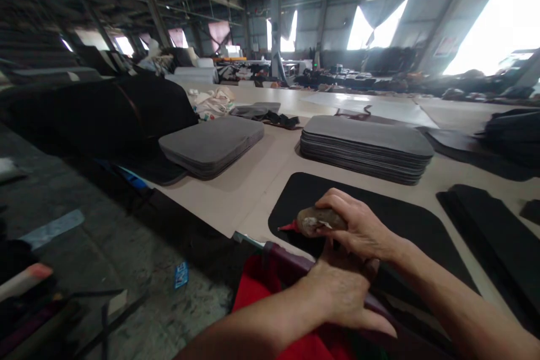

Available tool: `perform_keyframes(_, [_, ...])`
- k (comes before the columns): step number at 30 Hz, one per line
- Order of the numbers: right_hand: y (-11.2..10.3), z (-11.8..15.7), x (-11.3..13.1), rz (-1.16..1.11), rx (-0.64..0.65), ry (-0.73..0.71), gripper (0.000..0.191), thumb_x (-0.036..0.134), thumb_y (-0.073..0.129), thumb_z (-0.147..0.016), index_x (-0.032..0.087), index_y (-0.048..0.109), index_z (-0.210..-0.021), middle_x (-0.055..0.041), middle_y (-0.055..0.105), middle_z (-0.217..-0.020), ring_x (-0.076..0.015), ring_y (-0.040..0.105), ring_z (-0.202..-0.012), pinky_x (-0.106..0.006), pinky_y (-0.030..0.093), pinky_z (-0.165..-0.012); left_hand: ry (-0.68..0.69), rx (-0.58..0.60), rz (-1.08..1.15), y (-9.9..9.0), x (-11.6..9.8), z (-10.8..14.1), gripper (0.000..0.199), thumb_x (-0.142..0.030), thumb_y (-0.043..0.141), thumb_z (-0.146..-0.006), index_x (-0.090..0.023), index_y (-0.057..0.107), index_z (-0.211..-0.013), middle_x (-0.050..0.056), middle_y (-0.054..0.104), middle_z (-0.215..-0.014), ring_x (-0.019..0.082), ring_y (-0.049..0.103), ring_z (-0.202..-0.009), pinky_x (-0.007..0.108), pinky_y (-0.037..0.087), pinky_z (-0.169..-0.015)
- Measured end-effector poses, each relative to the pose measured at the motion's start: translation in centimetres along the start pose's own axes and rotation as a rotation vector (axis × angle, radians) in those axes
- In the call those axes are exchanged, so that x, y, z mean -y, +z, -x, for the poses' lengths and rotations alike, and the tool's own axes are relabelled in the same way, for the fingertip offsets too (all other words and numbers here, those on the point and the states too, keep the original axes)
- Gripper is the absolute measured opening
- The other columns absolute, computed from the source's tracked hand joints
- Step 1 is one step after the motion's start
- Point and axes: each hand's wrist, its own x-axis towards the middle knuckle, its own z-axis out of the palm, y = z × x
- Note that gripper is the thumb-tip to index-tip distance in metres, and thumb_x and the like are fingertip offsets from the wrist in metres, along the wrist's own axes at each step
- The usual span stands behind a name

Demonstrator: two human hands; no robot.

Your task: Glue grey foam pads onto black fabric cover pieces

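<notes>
A brownish bottle (pixel 317 221) with a red pointed nozzle lies in my right hand (pixel 358 225), whose fingers wrap over it from above. The nozzle points left, over the left part of a black rounded panel (pixel 405 230) on the table. Just below, my left hand (pixel 343 287) overlaps the right one near the panel's front edge, its thumb stretched to the right. Most of the left fingers are hidden behind the hand, so what they hold cannot be made out.
Stacks of grey panels stand on the table (pixel 253 180), one at the left (pixel 211 143) and one behind the black panel (pixel 363 149). Black strips (pixel 493 236) lie at the right. A large black roll (pixel 105 112) sits at the left.
</notes>
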Motion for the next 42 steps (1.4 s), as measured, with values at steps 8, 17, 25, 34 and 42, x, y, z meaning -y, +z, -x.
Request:
perform_keyframes(8, [-0.1,-1.5,-0.7,0.087,0.010,0.024,0.023,0.024,0.067,-0.089,0.024,0.054,-0.108,-0.0023,0.056,-0.099,-0.0192,0.055,-0.089,-0.031,0.043,-0.075,0.024,0.016,-0.048,1.3,0.3,-0.2,0.102,-0.087,0.034,-0.084,-0.010,0.033,-0.151,0.018,0.032,-0.158,0.039,0.006,-0.151,0.060,0.011,-0.121])
perform_keyframes(17, [-0.3,-3.4,-4.0,0.199,-0.075,0.119,0.025,0.029,0.069,-0.087,0.023,0.055,-0.106,-0.0031,0.058,-0.102,-0.0211,0.057,-0.092,-0.032,0.041,-0.077,0.008,0.075,0.019,1.9,0.4,-0.3,0.096,-0.082,0.028,-0.089,-0.011,0.030,-0.154,0.017,0.028,-0.160,0.039,0.014,-0.149,0.068,0.011,-0.118])
perform_keyframes(25, [-0.6,-5.5,-7.4,0.274,-0.152,0.207,0.023,0.026,0.067,-0.085,0.023,0.054,-0.104,-0.0034,0.060,-0.105,-0.0220,0.057,-0.098,-0.032,0.041,-0.080,0.012,0.124,0.135,1.8,0.7,-0.5,0.097,-0.082,0.030,-0.089,-0.009,0.028,-0.154,0.018,0.022,-0.162,0.039,0.008,-0.151,0.071,0.006,-0.119])
perform_keyframes(34, [-1.5,-7.5,-9.6,0.358,-0.167,0.273,0.024,0.030,0.066,-0.086,0.023,0.055,-0.106,-0.0043,0.061,-0.106,-0.0220,0.057,-0.100,-0.030,0.039,-0.076,0.017,0.120,0.198,1.2,0.7,-0.2,0.095,-0.080,0.030,-0.091,-0.010,0.024,-0.156,0.019,0.018,-0.163,0.039,0.005,-0.152,0.072,0.002,-0.119])
perform_keyframes(42, [-3.3,-7.4,-10.5,0.384,-0.116,0.317,0.030,0.033,0.071,-0.080,0.025,0.055,-0.103,-0.0019,0.062,-0.105,-0.0206,0.059,-0.095,-0.028,0.037,-0.071,-0.002,0.178,0.214,0.6,0.5,-0.3,0.101,-0.085,0.027,-0.088,-0.012,0.022,-0.157,0.017,0.016,-0.163,0.037,0.002,-0.152,0.070,0.000,-0.120])
